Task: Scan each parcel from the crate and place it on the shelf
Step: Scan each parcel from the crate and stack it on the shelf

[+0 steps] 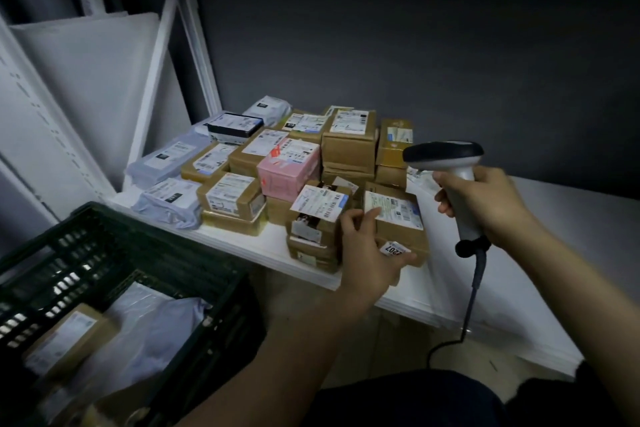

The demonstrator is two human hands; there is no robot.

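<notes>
Placing looks in hand: the left hand (367,253), fingers (405,258) curled round a brown box (398,218), holds it at the near right of the pile (287,163) on the shelf (519,288), the right hand (491,204) grips the scanner (446,159); next, probably, release and reach left into the crate (104,236).

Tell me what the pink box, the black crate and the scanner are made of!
The pink box is probably cardboard: matte, with sharp folded edges and paper labels stuck on. The crate looks like hard plastic, dark and slightly shiny, moulded into a lattice. The scanner seems to be smooth plastic, with a black head and a light grey handle.
</notes>
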